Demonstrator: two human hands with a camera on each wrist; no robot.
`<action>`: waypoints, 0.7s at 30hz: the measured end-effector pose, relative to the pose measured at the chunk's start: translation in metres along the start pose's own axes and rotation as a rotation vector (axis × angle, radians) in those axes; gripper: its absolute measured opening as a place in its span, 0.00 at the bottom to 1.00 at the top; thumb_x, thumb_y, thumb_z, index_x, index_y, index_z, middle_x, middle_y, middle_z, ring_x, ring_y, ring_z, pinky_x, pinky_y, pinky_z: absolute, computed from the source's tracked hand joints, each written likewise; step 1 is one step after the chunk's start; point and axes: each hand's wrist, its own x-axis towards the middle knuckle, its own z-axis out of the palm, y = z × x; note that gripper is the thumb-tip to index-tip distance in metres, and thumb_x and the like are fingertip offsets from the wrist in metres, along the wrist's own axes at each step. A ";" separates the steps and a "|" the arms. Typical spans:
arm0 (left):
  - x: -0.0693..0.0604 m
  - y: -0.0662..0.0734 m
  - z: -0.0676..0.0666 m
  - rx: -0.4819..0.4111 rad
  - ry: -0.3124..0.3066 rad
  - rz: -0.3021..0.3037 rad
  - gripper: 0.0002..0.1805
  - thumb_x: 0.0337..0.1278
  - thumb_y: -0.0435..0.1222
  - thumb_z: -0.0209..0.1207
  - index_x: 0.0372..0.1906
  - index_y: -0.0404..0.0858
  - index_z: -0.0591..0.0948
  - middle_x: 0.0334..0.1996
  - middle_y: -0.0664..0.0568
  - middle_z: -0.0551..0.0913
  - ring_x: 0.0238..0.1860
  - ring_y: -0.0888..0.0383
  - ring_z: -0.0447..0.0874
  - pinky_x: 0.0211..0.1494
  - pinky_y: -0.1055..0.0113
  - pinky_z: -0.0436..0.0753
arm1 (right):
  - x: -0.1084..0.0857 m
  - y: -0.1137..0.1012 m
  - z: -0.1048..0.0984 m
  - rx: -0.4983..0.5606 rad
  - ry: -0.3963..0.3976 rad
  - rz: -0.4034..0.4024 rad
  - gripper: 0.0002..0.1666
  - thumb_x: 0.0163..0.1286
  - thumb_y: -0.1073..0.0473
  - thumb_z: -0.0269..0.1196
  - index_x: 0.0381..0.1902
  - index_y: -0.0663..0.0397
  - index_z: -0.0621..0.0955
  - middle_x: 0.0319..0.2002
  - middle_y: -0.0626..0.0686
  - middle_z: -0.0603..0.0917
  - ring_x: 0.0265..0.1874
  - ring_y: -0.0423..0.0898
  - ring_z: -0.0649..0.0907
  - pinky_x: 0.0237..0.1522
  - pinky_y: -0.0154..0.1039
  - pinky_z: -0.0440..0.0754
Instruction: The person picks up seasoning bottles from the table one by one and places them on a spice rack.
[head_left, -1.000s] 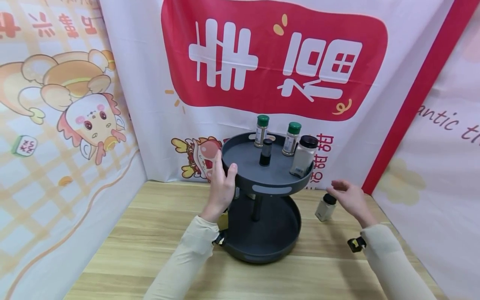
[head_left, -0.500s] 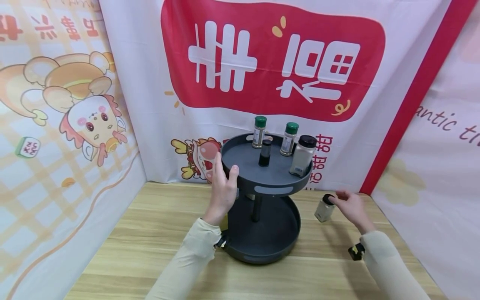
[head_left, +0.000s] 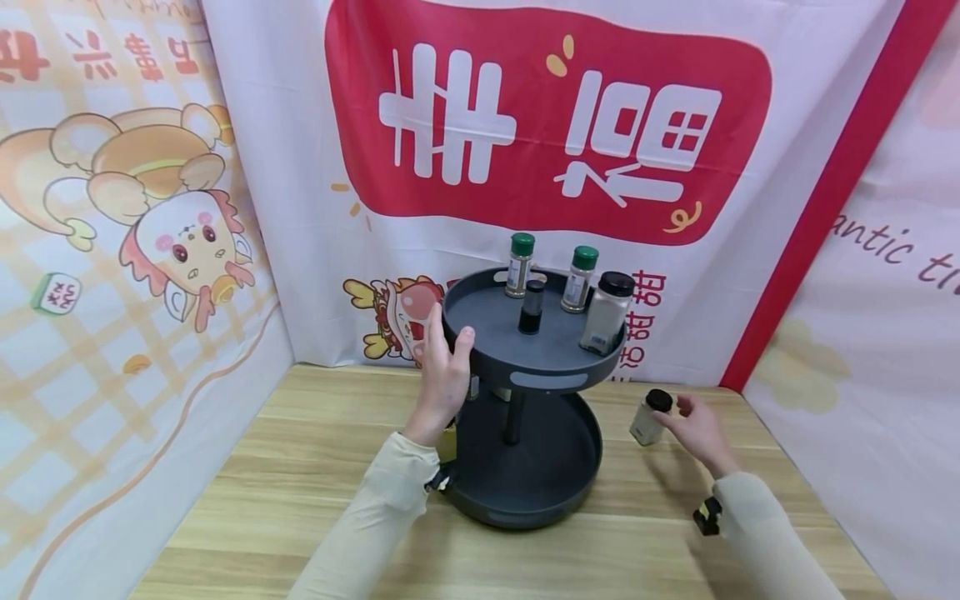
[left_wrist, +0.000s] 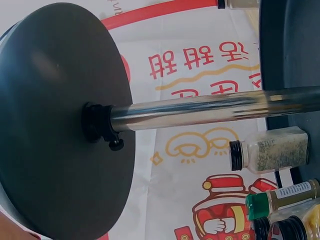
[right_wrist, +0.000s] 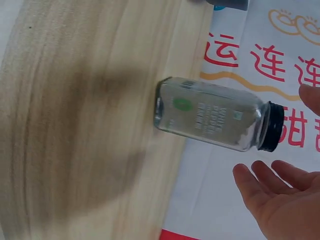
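A two-tier dark grey turntable rack stands on the wooden table. My left hand point(head_left: 442, 379) rests against the outside of the upper tray point(head_left: 487, 333) at its left rim, fingers upright and thumb apart. To the right of the rack, a clear spice jar point(head_left: 647, 427) with a black lid stands upright, pale powder inside. My right hand point(head_left: 701, 429) is just right of it. In the right wrist view, the fingers point(right_wrist: 250, 182) and thumb lie on either side of the black lid point(right_wrist: 271, 127), spread, with gaps visible.
On the upper tray are two green-capped shakers point(head_left: 519, 267), a small dark bottle point(head_left: 531, 308) and a larger black-lidded jar point(head_left: 606, 315). Several jars, including one with herbs point(left_wrist: 280, 150), stand in the lower tray point(head_left: 555, 475). Printed cloth walls enclose the table.
My right hand has come down slightly beside the jar's lid, its fingers lower than before. The left hand stays at the upper tray's rim, and the jar stays in place.
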 end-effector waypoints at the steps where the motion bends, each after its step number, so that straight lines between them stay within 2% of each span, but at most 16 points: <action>1: 0.001 -0.001 -0.001 -0.005 -0.002 -0.007 0.39 0.67 0.51 0.44 0.75 0.40 0.45 0.74 0.51 0.44 0.72 0.58 0.42 0.72 0.55 0.47 | -0.001 0.001 0.001 0.005 0.001 0.002 0.46 0.64 0.45 0.63 0.63 0.79 0.62 0.56 0.78 0.69 0.55 0.70 0.70 0.56 0.59 0.68; 8: 0.010 -0.006 -0.005 -0.040 -0.022 -0.004 0.36 0.69 0.50 0.40 0.75 0.40 0.47 0.74 0.48 0.46 0.72 0.55 0.43 0.71 0.55 0.48 | -0.001 0.006 0.008 0.046 -0.037 0.028 0.49 0.65 0.46 0.62 0.64 0.81 0.58 0.59 0.79 0.65 0.57 0.71 0.68 0.57 0.59 0.68; 17: 0.021 -0.012 -0.011 -0.070 -0.072 -0.014 0.33 0.71 0.50 0.38 0.75 0.43 0.48 0.74 0.51 0.48 0.72 0.57 0.45 0.71 0.56 0.49 | 0.002 0.014 0.017 0.103 -0.021 0.030 0.48 0.65 0.48 0.63 0.65 0.81 0.57 0.58 0.79 0.65 0.57 0.71 0.68 0.56 0.59 0.69; 21: 0.024 -0.015 -0.012 -0.090 -0.090 -0.018 0.34 0.71 0.51 0.38 0.75 0.43 0.48 0.74 0.49 0.49 0.72 0.56 0.47 0.71 0.57 0.51 | 0.004 0.018 0.022 0.132 -0.002 0.026 0.47 0.64 0.48 0.64 0.64 0.80 0.58 0.58 0.78 0.66 0.57 0.70 0.69 0.55 0.58 0.70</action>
